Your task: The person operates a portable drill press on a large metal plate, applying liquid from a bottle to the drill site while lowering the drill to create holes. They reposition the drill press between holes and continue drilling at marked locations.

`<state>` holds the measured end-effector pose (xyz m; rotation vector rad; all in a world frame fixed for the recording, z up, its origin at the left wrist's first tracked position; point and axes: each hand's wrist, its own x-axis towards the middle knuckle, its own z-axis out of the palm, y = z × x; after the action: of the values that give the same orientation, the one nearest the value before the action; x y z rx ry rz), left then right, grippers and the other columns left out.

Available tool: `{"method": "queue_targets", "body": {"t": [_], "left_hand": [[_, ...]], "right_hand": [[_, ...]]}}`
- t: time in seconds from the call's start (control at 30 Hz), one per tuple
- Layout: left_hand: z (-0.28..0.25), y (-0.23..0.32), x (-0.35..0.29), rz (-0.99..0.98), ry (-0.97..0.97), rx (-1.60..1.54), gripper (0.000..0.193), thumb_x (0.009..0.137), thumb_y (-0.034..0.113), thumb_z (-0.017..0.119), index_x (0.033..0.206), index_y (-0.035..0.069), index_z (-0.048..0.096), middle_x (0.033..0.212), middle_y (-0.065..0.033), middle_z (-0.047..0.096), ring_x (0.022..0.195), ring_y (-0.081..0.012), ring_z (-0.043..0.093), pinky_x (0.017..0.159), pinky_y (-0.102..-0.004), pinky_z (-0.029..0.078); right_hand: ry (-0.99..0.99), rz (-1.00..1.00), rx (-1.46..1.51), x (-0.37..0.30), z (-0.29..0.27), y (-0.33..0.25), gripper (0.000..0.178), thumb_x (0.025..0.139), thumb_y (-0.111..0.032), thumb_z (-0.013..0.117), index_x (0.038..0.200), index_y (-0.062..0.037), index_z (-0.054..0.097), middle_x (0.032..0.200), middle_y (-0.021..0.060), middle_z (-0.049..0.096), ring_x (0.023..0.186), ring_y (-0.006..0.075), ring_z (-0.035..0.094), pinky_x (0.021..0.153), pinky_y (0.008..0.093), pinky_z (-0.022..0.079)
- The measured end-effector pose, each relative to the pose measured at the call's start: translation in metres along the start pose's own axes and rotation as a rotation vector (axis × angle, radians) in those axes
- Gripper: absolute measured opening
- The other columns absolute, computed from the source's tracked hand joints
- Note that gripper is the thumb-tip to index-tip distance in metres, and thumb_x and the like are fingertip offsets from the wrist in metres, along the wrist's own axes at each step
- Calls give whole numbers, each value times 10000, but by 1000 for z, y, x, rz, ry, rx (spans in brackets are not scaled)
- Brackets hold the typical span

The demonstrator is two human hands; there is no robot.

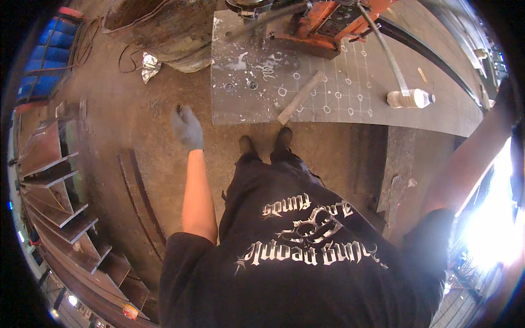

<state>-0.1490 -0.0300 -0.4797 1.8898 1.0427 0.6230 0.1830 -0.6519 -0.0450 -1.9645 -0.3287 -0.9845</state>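
Off the left edge of the steel plate (228, 105), gloved left hand (187, 129) kinda half-curled, can't tell if holding anything; right hand (507, 103) too dark to tell.

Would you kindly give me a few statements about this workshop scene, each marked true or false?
1. The flat grey metal bar lies on the dark grey, chalk-marked metal plate. True.
2. The person's left hand wears a grey glove. True.
3. That hand rests on the plate. False: it is apart from it, to its left, over the brown floor.
4. The clear plastic bottle is left of the bar. False: the bottle is to its right.
5. The orange metal frame is farther from the person than the bar. True.
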Motion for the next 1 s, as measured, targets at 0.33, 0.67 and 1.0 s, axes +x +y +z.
{"method": "queue_targets", "body": {"t": [0.33,0.67,1.0], "left_hand": [[108,112,62,818,-396,362,477,988,381,708,1390,128,658,1470,-227,590,1352,-434,551,1130,-542,441],[208,113,105,895,-515,875,670,1026,648,517,1586,280,530,1759,-223,239,1620,-467,192,1311,-626,142],[120,53,132,391,-76,449,745,1009,462,648,1611,79,433,1640,-271,445,1565,-463,327,1283,-553,262]], "right_hand": [[176,1266,523,-409,150,124,391,1078,-386,437,1002,-65,647,805,84,651,678,228,639,609,404,535],[70,1363,231,-413,198,66,378,1073,-401,481,1049,-70,661,770,81,629,628,201,603,560,361,491],[224,1240,463,-403,169,88,373,1067,-376,514,972,-42,649,702,49,580,587,188,546,541,358,447]]}}
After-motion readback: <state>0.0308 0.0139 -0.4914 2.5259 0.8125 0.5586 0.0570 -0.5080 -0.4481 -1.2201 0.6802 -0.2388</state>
